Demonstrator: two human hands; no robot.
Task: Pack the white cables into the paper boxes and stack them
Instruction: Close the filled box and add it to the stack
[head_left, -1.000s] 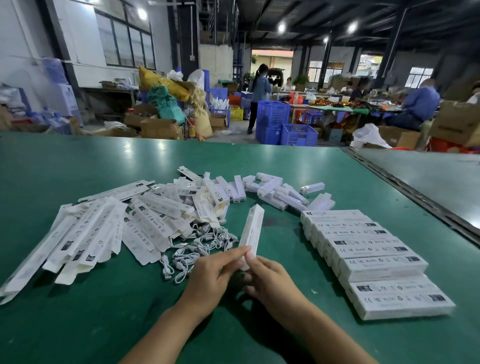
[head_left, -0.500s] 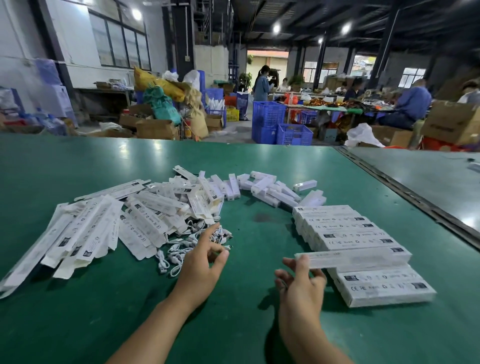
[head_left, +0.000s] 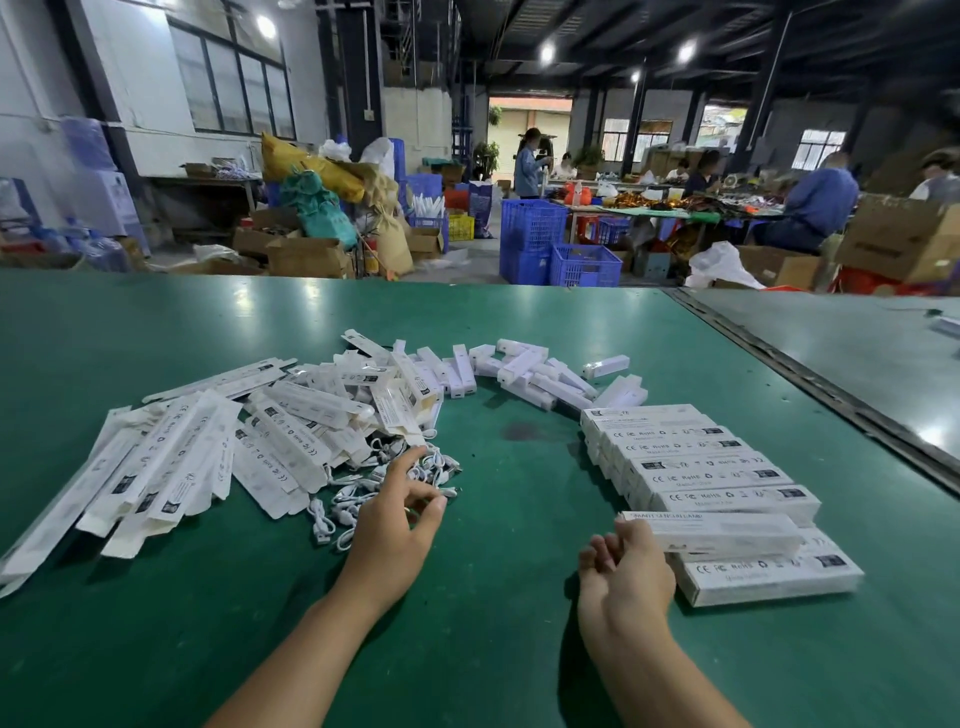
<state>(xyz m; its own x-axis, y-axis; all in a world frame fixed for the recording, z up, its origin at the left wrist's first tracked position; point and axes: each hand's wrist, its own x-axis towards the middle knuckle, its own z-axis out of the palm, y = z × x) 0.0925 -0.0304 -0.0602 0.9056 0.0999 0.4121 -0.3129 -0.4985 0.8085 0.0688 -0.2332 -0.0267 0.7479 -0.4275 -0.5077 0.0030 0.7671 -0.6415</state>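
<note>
A loose heap of white cables (head_left: 345, 499) lies on the green table (head_left: 493, 649), in front of a spread of flat, unfolded paper boxes (head_left: 171, 467). My left hand (head_left: 400, 519) rests on the near edge of the cables with its fingers bent over them; no grip shows. To the right, packed paper boxes (head_left: 696, 467) lie in an overlapping row. One more packed box (head_left: 727, 532) lies askew on the near end of that row. My right hand (head_left: 623, 566) touches this box's left end, fingers loosely curled.
Several small white boxes (head_left: 524, 369) lie scattered behind the pile. A dark metal seam (head_left: 831, 395) divides this table from the one on the right. Beyond the far edge are blue crates (head_left: 561, 249), cardboard cartons and people at other tables.
A second ago both hands held one box upright at the table's middle. My right hand has carried it right and laid it on the row. My left hand has gone to the cables.
</note>
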